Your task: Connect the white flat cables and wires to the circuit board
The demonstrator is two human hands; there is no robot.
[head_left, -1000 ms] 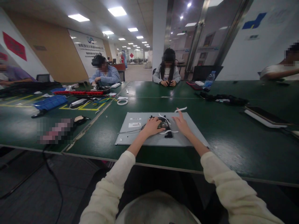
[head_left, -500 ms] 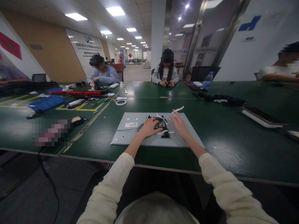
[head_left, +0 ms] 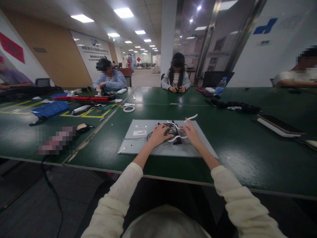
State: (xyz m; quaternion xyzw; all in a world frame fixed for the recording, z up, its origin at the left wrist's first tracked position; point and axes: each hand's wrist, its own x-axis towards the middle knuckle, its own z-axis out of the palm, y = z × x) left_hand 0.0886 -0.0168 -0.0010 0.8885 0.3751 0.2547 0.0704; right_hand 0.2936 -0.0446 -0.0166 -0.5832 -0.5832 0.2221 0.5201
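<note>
A grey metal panel (head_left: 135, 145) lies flat at the table's front edge. Near its middle is a green-black circuit board (head_left: 170, 129) with black edge parts. My left hand (head_left: 158, 135) grips the board from above, thumb along the near side and fingers over the far side. My right hand (head_left: 192, 133) is just right of the board, its fingers closed at a white tape strip (head_left: 192, 117) that sticks up and right from the fingertips. A curved tape strip (head_left: 174, 124) reaches from the board to this hand, and a lower strip (head_left: 177, 137) lies below.
The green table (head_left: 237, 145) carries a blue tray (head_left: 51, 109), a tape roll (head_left: 128, 108), a red power strip (head_left: 81, 98) and loose cables at left. A water bottle (head_left: 220, 87), black cables (head_left: 235, 106) and a flat box (head_left: 277, 125) are at right. Several people sit around.
My right hand has shifted slightly nearer the board, and its fingers have drawn in. The curved and lower tape strips have changed shape. The board seems slightly shifted under my left hand.
</note>
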